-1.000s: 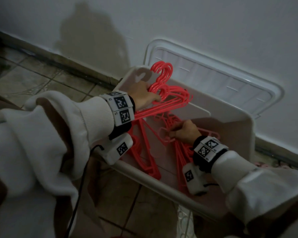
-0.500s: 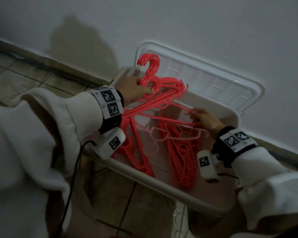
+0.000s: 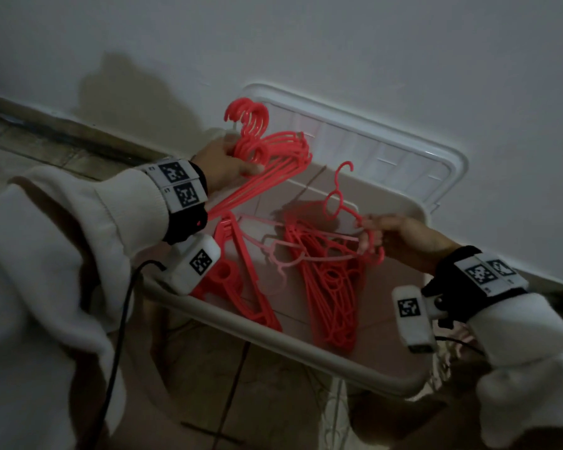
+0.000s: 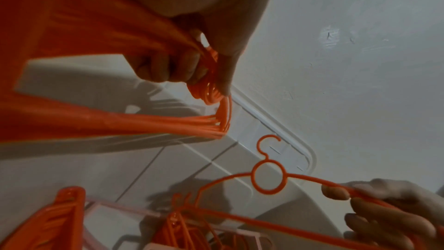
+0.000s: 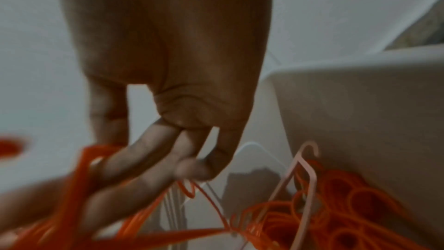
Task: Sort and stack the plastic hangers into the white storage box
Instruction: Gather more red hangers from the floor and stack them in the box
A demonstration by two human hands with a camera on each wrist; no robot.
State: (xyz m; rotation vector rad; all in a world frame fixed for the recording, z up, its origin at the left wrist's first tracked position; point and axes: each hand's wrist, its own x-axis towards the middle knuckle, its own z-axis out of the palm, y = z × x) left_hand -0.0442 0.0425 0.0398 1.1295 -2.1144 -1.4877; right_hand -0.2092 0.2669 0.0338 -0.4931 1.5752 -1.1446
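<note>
Plastic hangers, coral-red, fill my two hands above the white storage box (image 3: pixel 306 349), which sits on the tiled floor (image 3: pixel 30 141) against a pale wall (image 3: pixel 403 60). My left hand (image 3: pixel 223 162) has its grip closed round a bundle of hangers (image 3: pixel 273 157) just below their hooks, which fan out above my fingers at the box's far left corner; the bundle's arms run back under my wrist and are cut off there in the head view. My right hand (image 3: pixel 400 237) pinches one end of a single hanger (image 3: pixel 337 206), its hook pointing up and its ring clear of the pile; the left wrist view shows my thumb (image 4: pixel 335 192) on top of the bar and fingers beneath. The right wrist view is blurred, and the grip there is hard to read. Inside the box lie a loose heap of hangers (image 3: pixel 335 287) toward the right and a tighter stack (image 3: pixel 241 280) toward the left, partly hidden by my left wrist camera (image 3: pixel 197 264). A paler pink hanger (image 3: pixel 273 251) lies across them. The box's lid (image 3: pixel 387 147) leans against the wall behind. The light is dim, and how many hangers there are I cannot tell.
</note>
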